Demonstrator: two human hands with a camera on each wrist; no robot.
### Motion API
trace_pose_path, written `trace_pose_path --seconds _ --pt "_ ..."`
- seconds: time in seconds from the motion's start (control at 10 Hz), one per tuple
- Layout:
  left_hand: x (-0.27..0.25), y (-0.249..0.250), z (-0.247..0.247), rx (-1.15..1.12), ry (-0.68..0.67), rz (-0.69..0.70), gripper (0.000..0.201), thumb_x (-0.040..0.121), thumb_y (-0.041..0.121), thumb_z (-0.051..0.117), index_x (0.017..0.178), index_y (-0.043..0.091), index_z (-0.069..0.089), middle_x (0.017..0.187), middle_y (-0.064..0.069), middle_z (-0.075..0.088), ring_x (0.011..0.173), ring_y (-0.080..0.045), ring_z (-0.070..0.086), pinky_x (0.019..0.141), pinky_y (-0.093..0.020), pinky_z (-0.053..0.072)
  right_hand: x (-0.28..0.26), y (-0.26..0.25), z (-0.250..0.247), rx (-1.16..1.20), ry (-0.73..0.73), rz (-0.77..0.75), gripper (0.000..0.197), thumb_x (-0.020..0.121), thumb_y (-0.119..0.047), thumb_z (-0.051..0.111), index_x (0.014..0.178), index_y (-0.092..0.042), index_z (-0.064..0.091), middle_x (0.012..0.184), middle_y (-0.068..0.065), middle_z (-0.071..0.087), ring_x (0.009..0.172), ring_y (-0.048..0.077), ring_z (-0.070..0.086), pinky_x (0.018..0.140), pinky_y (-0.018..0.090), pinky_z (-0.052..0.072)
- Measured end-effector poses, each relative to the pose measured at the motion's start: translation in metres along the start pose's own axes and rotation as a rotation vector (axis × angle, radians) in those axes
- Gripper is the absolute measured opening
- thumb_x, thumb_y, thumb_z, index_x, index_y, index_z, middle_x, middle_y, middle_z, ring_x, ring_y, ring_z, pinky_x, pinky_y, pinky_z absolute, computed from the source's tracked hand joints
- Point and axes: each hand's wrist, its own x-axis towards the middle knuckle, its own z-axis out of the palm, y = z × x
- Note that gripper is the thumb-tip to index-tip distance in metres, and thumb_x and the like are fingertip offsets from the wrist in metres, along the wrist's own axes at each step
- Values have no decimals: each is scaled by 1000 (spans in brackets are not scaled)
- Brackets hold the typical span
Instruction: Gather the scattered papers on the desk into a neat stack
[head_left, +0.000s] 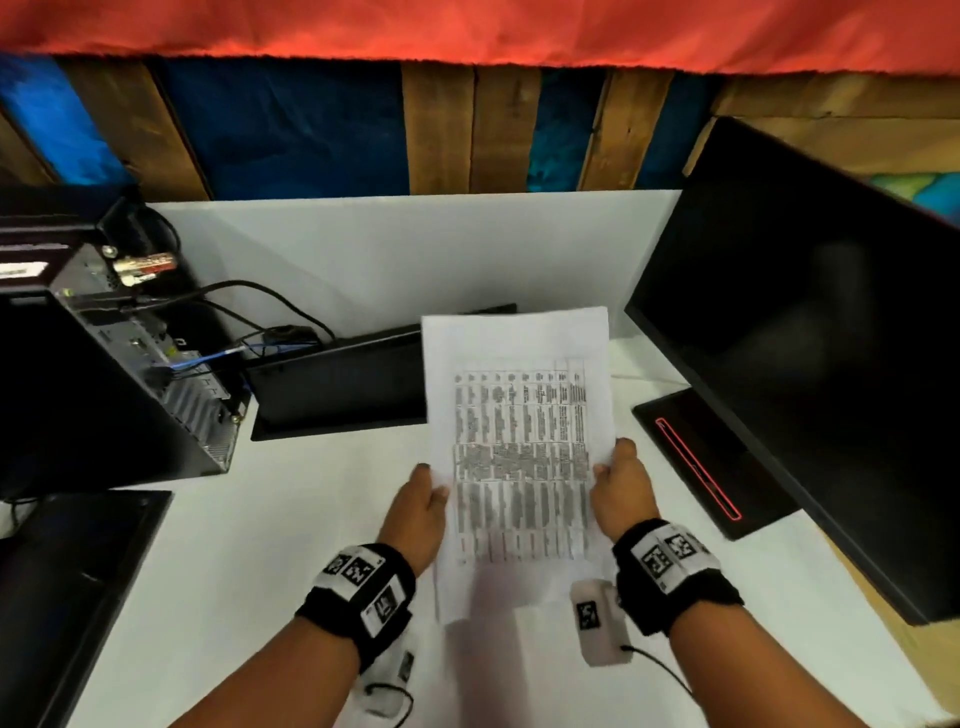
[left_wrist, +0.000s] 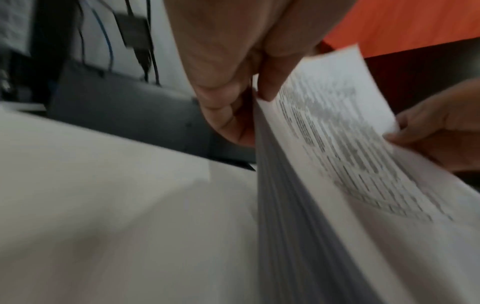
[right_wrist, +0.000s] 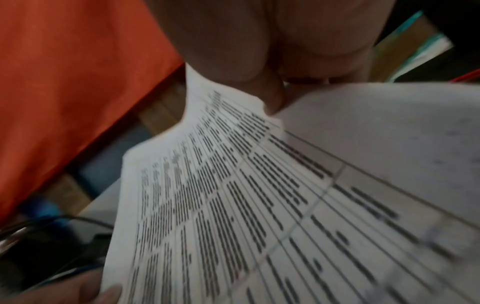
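Observation:
A stack of white papers (head_left: 519, 447) with a printed table on the top sheet is held above the white desk (head_left: 249, 561), tilted up towards me. My left hand (head_left: 423, 499) grips its left edge, thumb on the printed face. My right hand (head_left: 618, 488) grips the right edge the same way. The left wrist view shows the stack (left_wrist: 319, 160) edge-on, several sheets thick, pinched by my left hand (left_wrist: 241, 98), with the right hand (left_wrist: 436, 135) on the far side. In the right wrist view my right hand (right_wrist: 275, 92) pinches the printed sheet (right_wrist: 246, 205).
A black monitor (head_left: 810, 343) stands at the right on a base with a red line (head_left: 696, 467). A black computer case (head_left: 98, 374) with cables is at the left, a black flat box (head_left: 337, 384) behind the papers, and a dark panel (head_left: 62, 597) at the front left.

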Motion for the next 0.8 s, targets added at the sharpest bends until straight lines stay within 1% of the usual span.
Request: trace_pose_path --seconds 0.1,0.2,0.3,0.4,0.5,0.6,0.7,0.8 --pt "11 11 46 72 -175 -156 27 100 18 39 113 -4 46 113 -20 55 110 -32 54 95 -37 41 26 43 -18 -231 -85 159 28 90 4 45 117 8 48 115 22 56 112 35 54 87 29 39" --pt "14 15 85 112 -292 -263 36 101 22 39 122 -6 43 127 -24 51 110 -31 54 92 -35 41 44 82 -23 -369 -123 203 35 87 3 46 122 8 48 129 24 52 122 34 50 100 30 37" --pt "13 20 110 168 -331 -302 25 100 21 40 78 9 37 95 -13 51 85 -25 48 74 -27 33 54 102 -26 -400 -122 263 38 87 0 46 124 6 48 131 22 53 124 32 50 102 31 37" --pt "18 26 124 222 -317 -323 21 99 24 42 87 7 45 97 -11 51 93 -27 50 79 -29 37 60 114 -28 -423 -134 307 43 89 -7 53 130 3 44 134 18 51 126 29 50 102 28 38" --pt "20 29 129 257 -300 -338 33 98 27 43 114 -2 49 118 -18 56 109 -32 55 90 -31 43 64 118 -31 -443 -147 345 46 90 -12 55 131 2 40 135 16 48 126 25 49 100 26 40" --pt "20 21 125 197 -281 -328 17 95 27 50 92 10 51 97 -13 62 87 -28 62 85 -37 52 64 124 -31 -429 -155 319 46 92 -19 52 132 0 40 136 12 47 127 24 46 102 24 37" --pt "26 0 113 78 -222 -373 15 84 27 57 76 17 49 84 -11 61 72 -24 58 69 -35 52 57 122 -33 -492 -165 297 47 91 -20 54 133 -5 40 141 12 37 127 27 44 102 30 40" --pt "27 -29 90 -23 -177 -330 17 67 34 60 75 22 51 81 -7 59 67 -21 50 70 -33 45 54 119 -38 -510 -145 296 53 92 -28 54 139 -10 35 143 13 31 131 32 38 103 42 41"
